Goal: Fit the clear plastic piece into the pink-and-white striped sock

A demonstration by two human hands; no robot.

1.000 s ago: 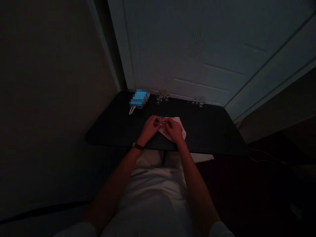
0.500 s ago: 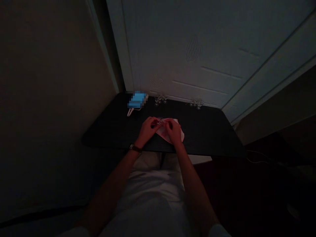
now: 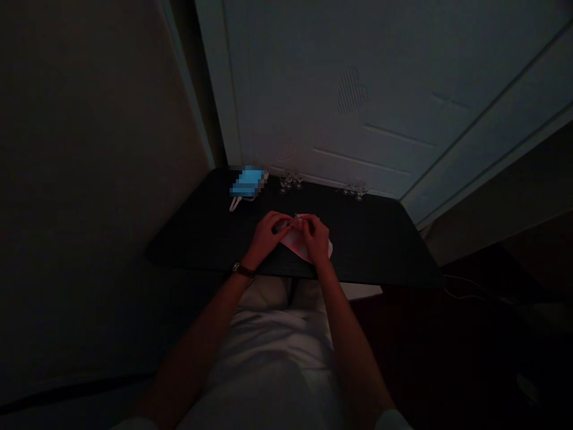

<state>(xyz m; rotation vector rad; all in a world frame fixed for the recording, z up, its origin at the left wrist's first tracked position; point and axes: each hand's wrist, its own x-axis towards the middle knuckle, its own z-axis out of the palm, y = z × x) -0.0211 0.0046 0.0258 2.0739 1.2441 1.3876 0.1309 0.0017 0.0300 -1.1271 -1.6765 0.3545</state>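
Both hands meet over the front middle of the dark table. My left hand [image 3: 269, 232] is closed, its thumb and fingertips on a small clear plastic piece [image 3: 296, 220] that resembles a suction cup. My right hand [image 3: 316, 234] pinches the same piece from the other side; the fingers partly cover it. Beneath them lies a pinkish-white sheet [image 3: 295, 243], cloth or paper, partly hidden by my right hand. Dim light blurs the finer detail.
Similar clear pieces stand in two clusters, one behind my hands [image 3: 290, 181] and one farther right [image 3: 356, 190]. A blurred blue-screened device [image 3: 248, 182] with a white strap or cable sits at back left. A white panel with embossed hearts [image 3: 313, 107] rises behind the table [image 3: 380, 239].
My fingers have shifted on the clear piece, which now appears turned and slightly farther right. Both hands stay over the sheet. The view has moved slightly.
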